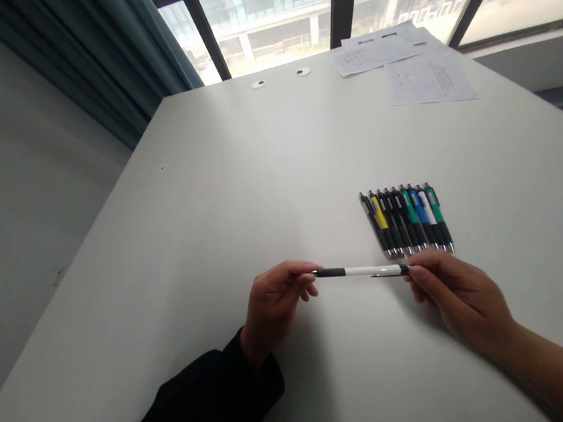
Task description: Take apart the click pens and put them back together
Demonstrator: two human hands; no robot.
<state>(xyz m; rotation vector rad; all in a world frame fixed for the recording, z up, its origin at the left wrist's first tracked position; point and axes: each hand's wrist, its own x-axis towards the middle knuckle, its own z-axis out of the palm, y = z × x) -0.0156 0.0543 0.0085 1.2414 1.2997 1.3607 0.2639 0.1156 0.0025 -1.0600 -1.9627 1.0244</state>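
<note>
A white pen [365,270] with a black grip and a clip is held level between my two hands above the table. My left hand [278,302] pinches its tip end, thumb and fingers together. At the clip end, my right hand [458,293] is closed on it with thumb and index finger. Just beyond my right hand lies a row of pens [406,221], side by side, with black, yellow, green, blue and white barrels. The right fingers hide part of the held pen's top end.
The white table [237,175] reaches to the window [271,17]. Printed papers [428,78] lie at the far right. Two white oval discs [303,72] with dark spots are near the back edge. A blue curtain [143,44] hangs at the left.
</note>
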